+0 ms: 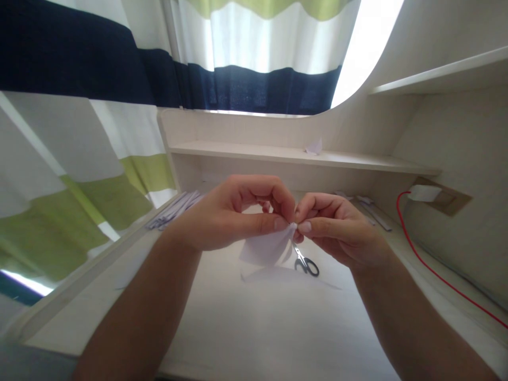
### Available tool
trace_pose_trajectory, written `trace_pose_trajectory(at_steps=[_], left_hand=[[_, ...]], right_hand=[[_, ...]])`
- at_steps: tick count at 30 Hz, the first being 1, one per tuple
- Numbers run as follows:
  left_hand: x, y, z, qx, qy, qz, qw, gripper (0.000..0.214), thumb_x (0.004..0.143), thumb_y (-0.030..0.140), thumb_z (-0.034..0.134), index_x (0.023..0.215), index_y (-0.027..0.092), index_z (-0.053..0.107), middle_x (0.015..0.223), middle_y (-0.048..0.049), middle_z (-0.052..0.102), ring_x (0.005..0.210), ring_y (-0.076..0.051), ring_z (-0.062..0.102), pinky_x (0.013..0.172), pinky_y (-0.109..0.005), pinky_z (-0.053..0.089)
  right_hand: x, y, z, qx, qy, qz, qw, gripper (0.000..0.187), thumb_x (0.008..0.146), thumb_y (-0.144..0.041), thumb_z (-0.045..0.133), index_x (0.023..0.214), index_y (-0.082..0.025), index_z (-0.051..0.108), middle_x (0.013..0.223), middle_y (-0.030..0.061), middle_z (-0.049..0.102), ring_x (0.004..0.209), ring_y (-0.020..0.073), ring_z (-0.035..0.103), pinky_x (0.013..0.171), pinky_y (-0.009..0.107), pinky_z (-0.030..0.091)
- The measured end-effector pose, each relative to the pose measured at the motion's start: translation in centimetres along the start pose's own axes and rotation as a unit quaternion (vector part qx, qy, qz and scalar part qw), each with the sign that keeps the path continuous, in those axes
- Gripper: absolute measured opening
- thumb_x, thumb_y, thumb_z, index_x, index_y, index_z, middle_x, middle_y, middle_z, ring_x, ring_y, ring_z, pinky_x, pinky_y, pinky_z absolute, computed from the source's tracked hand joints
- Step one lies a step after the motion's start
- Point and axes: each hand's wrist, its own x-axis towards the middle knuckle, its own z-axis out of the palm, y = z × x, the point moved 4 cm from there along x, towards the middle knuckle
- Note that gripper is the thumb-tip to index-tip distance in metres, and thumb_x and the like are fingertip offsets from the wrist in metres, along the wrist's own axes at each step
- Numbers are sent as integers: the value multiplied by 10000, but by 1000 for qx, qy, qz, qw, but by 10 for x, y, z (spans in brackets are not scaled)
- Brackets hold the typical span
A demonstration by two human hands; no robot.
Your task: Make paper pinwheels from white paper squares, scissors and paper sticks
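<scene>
My left hand (pixel 234 211) and my right hand (pixel 337 227) meet above the desk, both pinched on the top edge of a small folded white paper (pixel 268 247). The paper hangs below the fingertips, a little above the desk top (pixel 254 317). Thumbs and forefingers of both hands press together at the same spot. A small pair of scissors (pixel 305 263) lies on the desk just behind and below the paper, partly hidden by it.
A stack of white paper strips (pixel 174 209) lies at the desk's left rear; more strips (pixel 375 211) lie at the right rear. A folded paper piece (pixel 315 147) sits on the shelf. A red cable (pixel 432 270) runs from a wall plug (pixel 424 193). Striped curtains hang behind.
</scene>
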Motion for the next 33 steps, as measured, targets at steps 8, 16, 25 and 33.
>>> trace_pose_trajectory(at_steps=[8,16,25,33], left_hand=[[1,2,0,-2,-4,13,1000,63,939,135,725,912,186,749,921,-43,794,831,-171,755,759,-270,599],[1,-2,1,-34,-4,41,999,16,938,150,757,930,164,762,901,-48,766,792,-141,713,698,-228,569],[2,-3,-1,-35,12,41,998,20,939,182,768,921,182,759,882,-44,753,777,-154,711,686,-251,571],[2,-5,-2,-36,19,32,999,26,942,198,763,920,185,756,881,-50,743,798,-169,708,685,-268,572]], right_hand=[[-1,0,1,2,-2,6,1000,98,755,-183,912,795,-195,823,703,29,765,650,142,686,648,267,567],[0,0,0,20,-13,-6,1000,79,772,-121,882,822,-167,840,719,36,783,670,117,709,668,208,572],[-1,1,2,37,-12,-4,999,91,804,-114,881,848,-185,845,745,27,797,687,113,721,687,206,581],[0,3,2,55,2,-3,998,84,800,-110,874,840,-178,846,748,25,796,688,110,731,695,201,590]])
